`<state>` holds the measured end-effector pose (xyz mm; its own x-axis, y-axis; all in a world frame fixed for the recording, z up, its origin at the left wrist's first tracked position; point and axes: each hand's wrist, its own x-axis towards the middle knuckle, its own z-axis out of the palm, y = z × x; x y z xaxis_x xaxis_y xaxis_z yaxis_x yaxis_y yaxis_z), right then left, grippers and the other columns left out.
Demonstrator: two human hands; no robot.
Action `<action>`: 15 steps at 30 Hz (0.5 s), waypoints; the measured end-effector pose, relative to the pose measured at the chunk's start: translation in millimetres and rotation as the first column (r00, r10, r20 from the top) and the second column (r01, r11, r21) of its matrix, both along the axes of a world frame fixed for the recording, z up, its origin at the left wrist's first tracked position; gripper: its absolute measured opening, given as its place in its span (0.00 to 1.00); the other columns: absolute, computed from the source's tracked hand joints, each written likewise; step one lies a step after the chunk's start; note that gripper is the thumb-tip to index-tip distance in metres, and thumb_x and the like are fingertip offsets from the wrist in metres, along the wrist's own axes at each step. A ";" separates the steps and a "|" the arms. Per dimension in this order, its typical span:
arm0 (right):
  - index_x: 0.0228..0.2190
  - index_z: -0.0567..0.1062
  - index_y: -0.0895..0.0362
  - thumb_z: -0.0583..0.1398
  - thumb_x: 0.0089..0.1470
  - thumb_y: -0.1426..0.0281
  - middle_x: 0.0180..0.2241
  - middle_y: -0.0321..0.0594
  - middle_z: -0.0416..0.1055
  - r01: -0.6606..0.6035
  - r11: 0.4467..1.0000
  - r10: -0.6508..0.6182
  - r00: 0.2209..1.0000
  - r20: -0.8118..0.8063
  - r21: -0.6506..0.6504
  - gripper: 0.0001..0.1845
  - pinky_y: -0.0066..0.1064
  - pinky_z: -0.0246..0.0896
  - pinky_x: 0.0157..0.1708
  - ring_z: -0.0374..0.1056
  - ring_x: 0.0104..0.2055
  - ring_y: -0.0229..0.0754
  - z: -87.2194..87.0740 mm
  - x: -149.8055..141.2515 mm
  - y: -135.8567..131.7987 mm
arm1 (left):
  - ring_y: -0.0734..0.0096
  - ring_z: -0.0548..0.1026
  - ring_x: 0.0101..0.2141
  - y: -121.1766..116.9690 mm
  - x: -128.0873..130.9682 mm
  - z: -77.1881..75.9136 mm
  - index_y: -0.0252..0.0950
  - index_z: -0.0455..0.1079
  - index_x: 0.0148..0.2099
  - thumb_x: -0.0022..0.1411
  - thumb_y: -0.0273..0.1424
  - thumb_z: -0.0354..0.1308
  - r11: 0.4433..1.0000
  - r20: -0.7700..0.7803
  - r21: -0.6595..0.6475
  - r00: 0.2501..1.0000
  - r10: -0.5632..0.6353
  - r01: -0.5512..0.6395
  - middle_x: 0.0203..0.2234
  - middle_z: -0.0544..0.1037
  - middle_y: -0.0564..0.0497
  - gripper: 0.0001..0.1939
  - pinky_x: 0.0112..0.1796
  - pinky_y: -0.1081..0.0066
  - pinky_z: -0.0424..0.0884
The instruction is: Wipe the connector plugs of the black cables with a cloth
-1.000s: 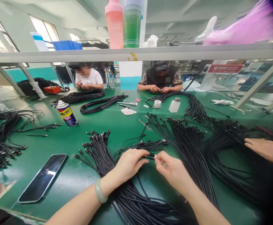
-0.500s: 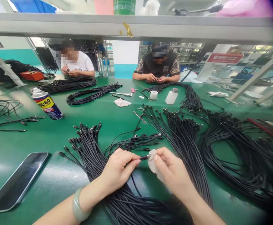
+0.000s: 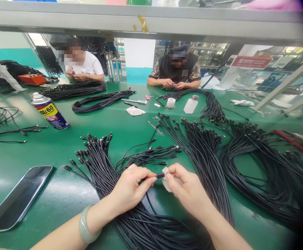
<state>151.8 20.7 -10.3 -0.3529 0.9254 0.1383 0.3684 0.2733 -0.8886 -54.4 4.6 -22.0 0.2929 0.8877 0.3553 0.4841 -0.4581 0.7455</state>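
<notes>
My left hand [image 3: 134, 187] pinches a black cable [image 3: 160, 175] just behind its plug, thumb and fingers pressed together. Facing it, my right hand [image 3: 186, 184] is closed on a white cloth [image 3: 166, 184], a corner of which wraps the plug's tip and hides it. Under my left forearm runs a thick bundle of black cables [image 3: 109, 180], its plugs fanned toward the far side. A smaller group of cables [image 3: 148, 156] lies just beyond my hands, and another bundle [image 3: 205, 149] passes to the right of them.
A phone [image 3: 18, 199] lies at the left, with a spray can [image 3: 50, 111] beyond it. Coiled cables [image 3: 260, 173] fill the right side. Farther off are a clear bottle [image 3: 191, 105], a white roll [image 3: 170, 102] and a folded cloth [image 3: 135, 110]. Two people sit opposite, under a shelf beam [image 3: 89, 21].
My right hand with the cloth has shifted slightly left, closer onto the plug. My left hand keeps its hold. The view has tipped down a little.
</notes>
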 end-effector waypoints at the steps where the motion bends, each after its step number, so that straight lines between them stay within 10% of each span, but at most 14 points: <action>1: 0.31 0.69 0.55 0.54 0.63 0.64 0.23 0.33 0.67 -0.005 1.000 0.004 1.000 0.026 0.030 0.10 0.26 0.56 0.26 0.61 0.24 0.36 -1.5 0.8 1.0 | 0.73 0.73 0.31 0.1 0.1 -1.1 0.39 0.75 0.40 0.68 0.28 0.58 0.999 -0.009 0.044 1.000 -0.011 0.011 0.30 0.81 0.57 0.05 0.39 0.69 0.64; 7: 0.28 0.66 0.54 0.54 0.63 0.67 0.23 0.30 0.62 -0.026 0.983 -0.001 0.989 0.148 0.184 0.11 0.26 0.53 0.24 0.57 0.23 0.35 -6.1 3.2 2.8 | 0.72 0.73 0.30 0.5 2.4 -5.2 0.37 0.74 0.40 0.67 0.27 0.58 0.987 -0.060 0.158 0.998 -0.021 0.030 0.29 0.81 0.55 0.04 0.37 0.68 0.63; 15: 0.32 0.67 0.55 0.50 0.67 0.60 0.22 0.30 0.62 0.088 0.996 -0.088 0.996 -0.001 -0.020 0.15 0.26 0.52 0.22 0.57 0.22 0.36 0.7 1.6 0.4 | 0.74 0.73 0.30 -1.2 4.4 7.6 0.39 0.75 0.34 0.67 0.29 0.58 0.984 0.072 -0.178 0.997 0.029 -0.015 0.25 0.80 0.59 0.08 0.39 0.71 0.63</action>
